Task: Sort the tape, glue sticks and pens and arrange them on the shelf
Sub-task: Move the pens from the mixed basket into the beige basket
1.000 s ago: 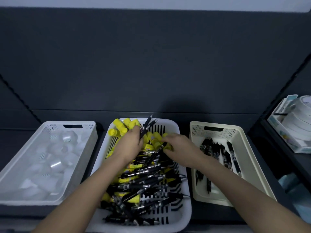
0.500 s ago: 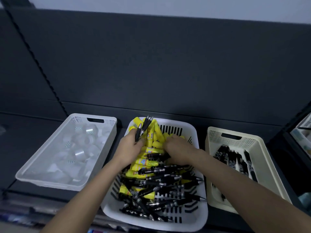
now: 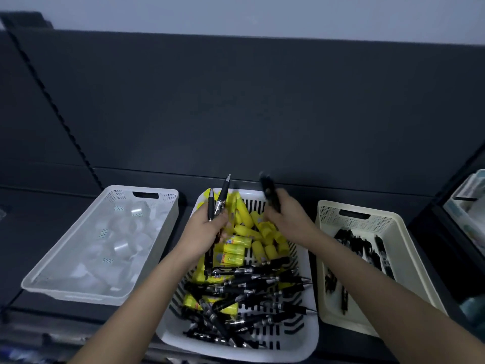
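Observation:
A white slotted basket point(image 3: 305, 337) in the middle holds yellow glue sticks point(image 3: 258, 233) mixed with several black pens point(image 3: 249, 285). My left hand point(image 3: 207, 229) grips a few black pens point(image 3: 219, 199), tips pointing up, over the basket's far left corner. My right hand point(image 3: 287, 216) grips a blurred black pen point(image 3: 269, 191) lifted above the basket's far edge. A white basket point(image 3: 168, 206) on the left holds clear tape rolls point(image 3: 123, 240). A cream basket point(image 3: 409, 261) on the right holds black pens point(image 3: 364, 250).
All three baskets stand on a dark shelf point(image 3: 47, 206) with a dark back panel behind them. A neighbouring shelf unit at the far right carries a pale tray point(image 3: 467, 195). A notched upright point(image 3: 52, 101) runs along the left.
My right hand has risen out of the glue sticks with a black pen in its grip. My left hand still holds its pens, raised slightly. The camera view has tilted up.

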Demonstrator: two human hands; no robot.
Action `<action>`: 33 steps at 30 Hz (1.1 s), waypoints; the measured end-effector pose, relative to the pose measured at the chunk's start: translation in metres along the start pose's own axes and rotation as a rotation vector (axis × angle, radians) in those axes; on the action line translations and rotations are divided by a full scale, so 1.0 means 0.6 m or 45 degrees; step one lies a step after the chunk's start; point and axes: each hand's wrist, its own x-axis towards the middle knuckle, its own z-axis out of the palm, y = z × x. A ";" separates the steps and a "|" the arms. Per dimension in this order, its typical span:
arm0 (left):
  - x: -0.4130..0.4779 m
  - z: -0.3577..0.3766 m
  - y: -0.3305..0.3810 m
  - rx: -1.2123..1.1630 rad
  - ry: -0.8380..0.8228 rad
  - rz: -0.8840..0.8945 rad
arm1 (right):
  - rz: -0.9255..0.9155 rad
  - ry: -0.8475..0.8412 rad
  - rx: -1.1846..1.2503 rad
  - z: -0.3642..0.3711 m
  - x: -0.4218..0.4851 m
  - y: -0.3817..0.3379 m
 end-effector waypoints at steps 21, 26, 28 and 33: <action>0.006 0.401 0.054 -0.116 -0.462 -0.502 | 0.964 0.512 0.792 -0.187 -0.179 0.160; 0.013 0.428 0.030 -0.084 -0.469 -0.639 | 1.035 0.445 0.708 -0.187 -0.193 0.180; 0.011 0.427 0.026 -0.028 -0.491 -0.618 | 1.030 0.423 0.673 -0.189 -0.192 0.183; 0.013 0.408 0.029 0.022 -0.581 -0.459 | 0.920 0.482 0.564 -0.195 -0.184 0.170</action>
